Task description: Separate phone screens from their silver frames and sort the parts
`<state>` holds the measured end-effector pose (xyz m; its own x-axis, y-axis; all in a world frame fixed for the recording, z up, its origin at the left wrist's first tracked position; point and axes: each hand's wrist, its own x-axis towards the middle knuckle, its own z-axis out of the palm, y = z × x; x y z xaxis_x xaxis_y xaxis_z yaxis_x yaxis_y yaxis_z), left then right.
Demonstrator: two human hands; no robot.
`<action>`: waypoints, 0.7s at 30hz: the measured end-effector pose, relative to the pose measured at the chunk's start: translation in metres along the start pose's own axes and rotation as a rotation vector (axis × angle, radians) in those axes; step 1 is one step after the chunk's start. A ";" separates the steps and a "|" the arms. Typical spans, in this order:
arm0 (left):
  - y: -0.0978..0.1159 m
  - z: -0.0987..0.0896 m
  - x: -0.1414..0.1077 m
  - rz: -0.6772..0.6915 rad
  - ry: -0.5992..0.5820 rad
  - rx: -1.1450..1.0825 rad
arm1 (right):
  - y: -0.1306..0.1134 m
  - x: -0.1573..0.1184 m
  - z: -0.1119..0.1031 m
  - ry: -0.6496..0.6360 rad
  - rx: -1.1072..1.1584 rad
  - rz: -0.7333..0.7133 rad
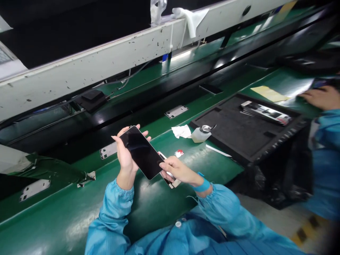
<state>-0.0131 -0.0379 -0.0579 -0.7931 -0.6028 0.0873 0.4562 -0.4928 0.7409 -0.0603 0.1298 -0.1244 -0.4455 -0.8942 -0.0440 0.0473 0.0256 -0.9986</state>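
Note:
A phone (pixel 142 152) with a dark, glossy screen is held tilted above the green bench. My left hand (pixel 126 156) is closed around its upper left side, with fingertips showing past the far edge. At the lower right corner, my right hand (pixel 175 170) has its thumb on the phone and its other fingers curled beneath. Under that hand, partly hidden, lies a flat phone-sized part (pixel 174 183) on the bench. Beyond the hands are a small red and white scrap (pixel 179 153), a crumpled white wipe (pixel 181 131) and a bottle with a metal top (pixel 202 133).
A black foam tray (pixel 225 124) on the right bears a stack of phone parts (pixel 265 112). Pale flat plates (pixel 176 112) lie along the line behind the bench (pixel 87 205). A white strip (pixel 218 150) lies near the tray. A co-worker's hand (pixel 322 97) is at far right.

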 end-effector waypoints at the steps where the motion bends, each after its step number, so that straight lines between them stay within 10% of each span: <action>1: -0.001 0.001 -0.001 0.005 0.010 -0.004 | 0.002 0.002 0.003 0.020 0.024 0.003; 14: -0.011 0.004 0.005 0.239 0.127 0.049 | 0.020 0.024 0.039 -0.076 0.246 -0.044; 21: -0.022 -0.010 0.019 0.173 0.142 0.085 | 0.036 0.005 0.013 0.000 -0.021 -0.076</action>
<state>-0.0346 -0.0448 -0.0788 -0.6386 -0.7589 0.1275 0.5399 -0.3238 0.7769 -0.0490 0.1202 -0.1597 -0.4475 -0.8937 0.0318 -0.0051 -0.0330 -0.9994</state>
